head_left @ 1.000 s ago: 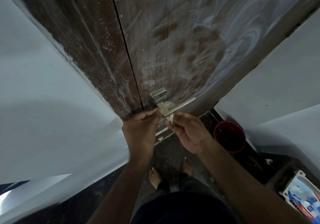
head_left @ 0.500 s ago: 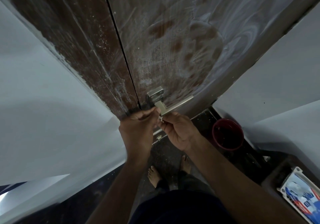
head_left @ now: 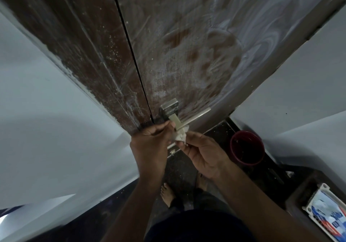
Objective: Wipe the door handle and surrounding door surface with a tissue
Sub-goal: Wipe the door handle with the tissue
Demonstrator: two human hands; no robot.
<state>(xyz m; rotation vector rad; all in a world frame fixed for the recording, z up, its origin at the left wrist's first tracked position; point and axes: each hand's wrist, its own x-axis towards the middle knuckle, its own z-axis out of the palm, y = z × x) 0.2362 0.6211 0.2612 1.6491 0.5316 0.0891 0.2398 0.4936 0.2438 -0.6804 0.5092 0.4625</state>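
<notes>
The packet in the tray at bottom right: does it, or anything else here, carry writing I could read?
Packet in the white tray: blue, white and red print, too blurred to read.
Door, door handle, tissue, red bucket: no text visible.

Dim, bluish light; strong wide-angle bending at edges; soft focus throughout; deep shadow low in frame.

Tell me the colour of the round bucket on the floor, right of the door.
Dark red bucket, seen in the head view.
</notes>
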